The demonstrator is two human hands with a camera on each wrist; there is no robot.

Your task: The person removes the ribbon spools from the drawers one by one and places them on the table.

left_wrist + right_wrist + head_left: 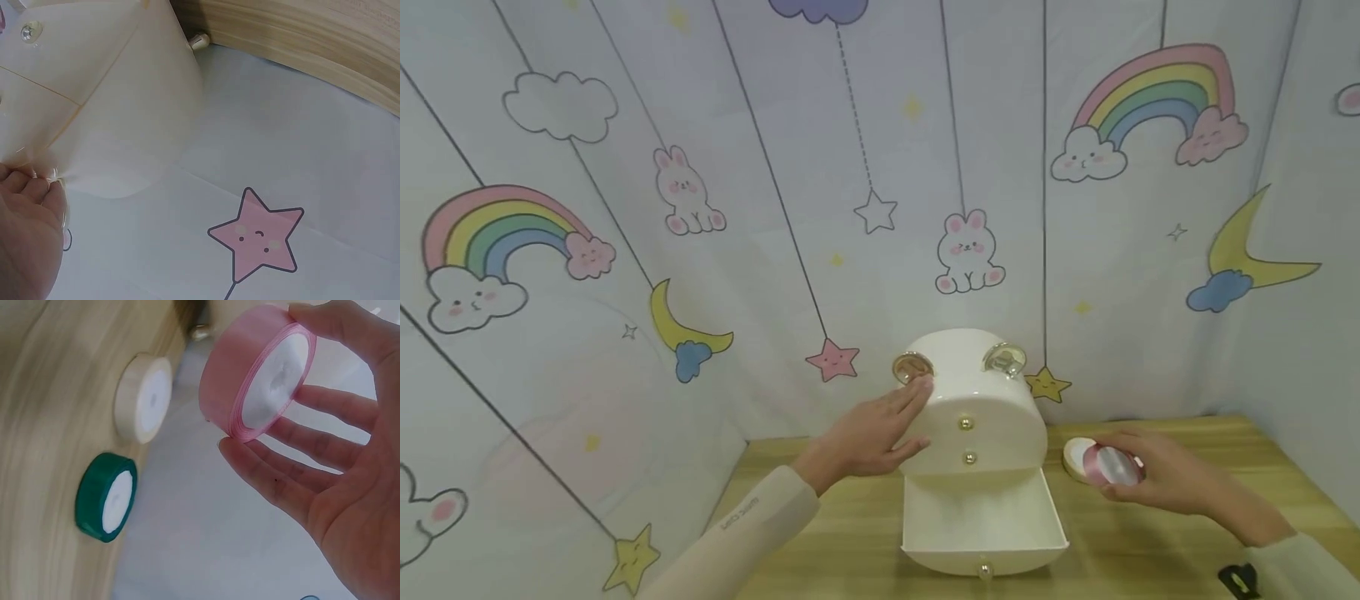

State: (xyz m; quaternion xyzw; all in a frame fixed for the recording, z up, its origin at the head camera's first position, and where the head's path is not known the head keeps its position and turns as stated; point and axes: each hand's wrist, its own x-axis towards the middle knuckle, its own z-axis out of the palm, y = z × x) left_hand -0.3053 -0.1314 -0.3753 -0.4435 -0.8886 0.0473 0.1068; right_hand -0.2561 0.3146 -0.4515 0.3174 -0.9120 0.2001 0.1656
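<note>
A white drawer box (pixel 977 379) with two round gold ears stands on the wooden table. Its bottom drawer (pixel 981 512) is pulled out, and nothing lies inside. My left hand (pixel 872 429) touches the box's upper front near the left gold ear (pixel 913 367), fingers extended in the head view. To the right of the box, my right hand (pixel 1172 475) holds a pink ribbon roll (pixel 234 369) between thumb and fingers. On the table lie a cream ribbon roll (pixel 131 397) and a green ribbon roll (pixel 100 497); the green one is hidden in the head view.
A fabric backdrop (pixel 865 283) printed with rainbows, rabbits and stars rises behind the wooden table (pixel 820 517). Small gold knobs (pixel 967 423) stick out from the upper drawers. A dark object (pixel 1238 579) shows at the right sleeve.
</note>
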